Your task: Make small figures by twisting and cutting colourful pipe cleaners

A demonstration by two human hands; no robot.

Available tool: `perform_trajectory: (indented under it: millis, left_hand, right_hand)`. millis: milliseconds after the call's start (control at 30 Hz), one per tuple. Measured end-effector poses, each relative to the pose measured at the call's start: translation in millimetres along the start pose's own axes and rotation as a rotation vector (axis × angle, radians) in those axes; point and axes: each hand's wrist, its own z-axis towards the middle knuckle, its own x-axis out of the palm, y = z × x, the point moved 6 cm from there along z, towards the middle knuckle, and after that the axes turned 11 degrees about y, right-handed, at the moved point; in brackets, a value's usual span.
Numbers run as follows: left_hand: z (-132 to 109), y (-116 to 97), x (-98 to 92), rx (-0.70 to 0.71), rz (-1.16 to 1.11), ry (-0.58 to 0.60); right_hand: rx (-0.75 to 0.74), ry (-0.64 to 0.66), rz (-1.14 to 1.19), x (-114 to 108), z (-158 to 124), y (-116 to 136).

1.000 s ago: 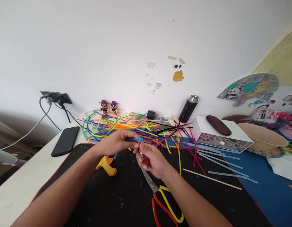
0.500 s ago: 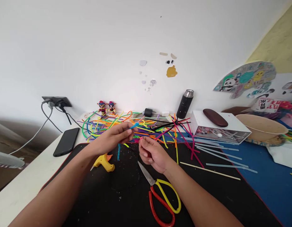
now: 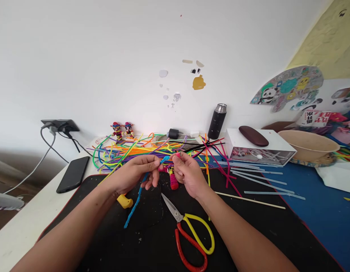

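Head view: the left hand (image 3: 143, 170) is pinching the blue stem (image 3: 138, 198), its tail hanging near left; the right hand (image 3: 188, 173) is pinching its right end, beside a pink figure (image 3: 173, 181). It is looking light, soft and bendable, best gripped near that end.

The view comes from a camera worn on the person's head. It is directed forward and downward, so the forearms (image 3: 70, 223) enter from the two lower corners. The left hand (image 3: 141, 170) and the right hand (image 3: 189, 172) appear near the middle, quite close to the lens. Below them the black mat (image 3: 112, 241) is seen obliquely from above. Farther away, the white wall (image 3: 107, 56) faces the camera and occupies most of the upper half.
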Motion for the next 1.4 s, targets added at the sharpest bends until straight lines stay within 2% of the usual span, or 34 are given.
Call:
perform_trajectory:
  millis: [167,267,467,567,767,833,1200,1400]
  left_hand:
    - [4,5,10.6,-0.048,0.001,0.039]
    - [4,1,12.8,-0.051,0.095,0.04]
    - [1,-8,7.6,-0.006,0.32,-0.029]
    - [0,-8,4.8,0.003,0.333,-0.063]
    - [-7,-21,-12.8,0.083,0.308,-0.243]
    - [-8,-23,-16.1,0.091,0.285,-0.263]
    - [-5,-17,-8.1,0.077,0.258,-0.173]
    - [-4,-15,-2.3,0.07,0.276,-0.131]
  right_hand:
    - [-0.021,0.006,-0.076,4,-2,2]
    - [-0.029,-0.025,-0.113,3,-2,2]
    - [-0.034,-0.056,-0.103,-2,-2,2]
    - [-0.011,-0.028,-0.081,0,-1,1]
    - [0.014,0.051,-0.095,8,-3,1]
    - [0.028,0.078,-0.104,10,-3,-1]
    - [0.08,0.11,-0.162,17,-4,-14]
    - [0.032,0.086,-0.293,12,-5,-17]
